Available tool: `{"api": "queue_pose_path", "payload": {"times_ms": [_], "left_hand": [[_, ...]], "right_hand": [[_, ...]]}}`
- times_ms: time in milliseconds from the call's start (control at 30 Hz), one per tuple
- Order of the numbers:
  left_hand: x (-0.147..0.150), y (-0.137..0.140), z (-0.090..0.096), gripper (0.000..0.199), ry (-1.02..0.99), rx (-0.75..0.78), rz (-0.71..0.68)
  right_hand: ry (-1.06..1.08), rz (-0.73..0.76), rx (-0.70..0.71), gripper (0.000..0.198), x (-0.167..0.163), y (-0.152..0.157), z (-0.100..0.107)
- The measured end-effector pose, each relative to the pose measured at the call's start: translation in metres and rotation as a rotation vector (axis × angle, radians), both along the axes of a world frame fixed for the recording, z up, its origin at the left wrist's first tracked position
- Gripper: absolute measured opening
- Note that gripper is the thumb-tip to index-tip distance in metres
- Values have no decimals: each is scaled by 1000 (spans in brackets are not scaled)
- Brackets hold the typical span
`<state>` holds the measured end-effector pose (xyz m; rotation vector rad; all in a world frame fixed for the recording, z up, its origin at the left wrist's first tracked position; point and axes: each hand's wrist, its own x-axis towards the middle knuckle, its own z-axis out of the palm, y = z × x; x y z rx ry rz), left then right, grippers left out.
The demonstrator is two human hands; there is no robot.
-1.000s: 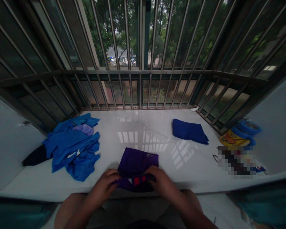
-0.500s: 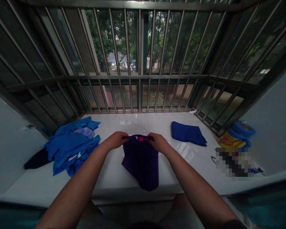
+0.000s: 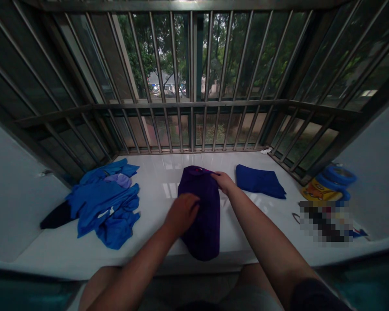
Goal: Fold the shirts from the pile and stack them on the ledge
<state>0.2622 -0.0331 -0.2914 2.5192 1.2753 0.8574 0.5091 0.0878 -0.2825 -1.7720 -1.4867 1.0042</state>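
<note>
A dark purple shirt [image 3: 202, 224], folded long and narrow, lies on the white ledge [image 3: 155, 172]. Its neckline, with a bit of red inside, faces the window, and its rounded near end reaches the ledge's front edge. My right hand [image 3: 224, 182] pinches the shirt's far right corner. Over the shirt's left middle is my left hand [image 3: 183, 211], fingers loosely curled with a gap at the thumb; whether it touches the cloth is unclear. Right of my right hand rests a folded dark blue garment [image 3: 259, 181].
Rumpled blue clothes [image 3: 103, 207] are heaped at left, with a lilac piece [image 3: 119, 180] on top and a black one [image 3: 56, 216] beside. At right stand a blue and yellow container [image 3: 326, 185] and blurred-out items [image 3: 327, 222]. Metal bars [image 3: 191, 103] close off the window behind.
My left hand has let go of the neckline and come back over the shirt's middle. The shirt now lies flatter and farther toward the window, its right corner still in my right hand.
</note>
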Motion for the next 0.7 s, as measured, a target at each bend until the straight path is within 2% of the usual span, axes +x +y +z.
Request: {"api": "queue_pose_path", "payload": {"times_ms": [33,100,167,233,333,400,500,600,700], "left_hand": [[10,-15,-18,38,78,-46,-87],[17,-39,-53,52,193,-121,-128],[5,-53,-79,50,240,-162,-79],[-23,-54,-93,38,251,-178,-15],[-84,-42,-95,27,271,-206,71],[-121,-31,-91,31,275,-223,151],[-147,-19,-82,35,284,-228,267],[-126,-25,-72,32,282,-207,318],[-73,-47,-71,41,277,-225,332]], "right_hand": [[-27,-61,-21,34,9,5,-3],[-95,-160,-63,35,32,7,-10],[-167,-228,-96,33,58,-3,-19],[-235,-272,-114,26,84,-22,-28],[-311,-289,-136,23,115,-66,-40],[-332,-265,-159,26,127,-101,-49],[-333,-215,-190,28,135,-153,-63],[-381,-214,-199,27,133,-193,-78],[-533,-238,-211,34,126,-217,-87]]}}
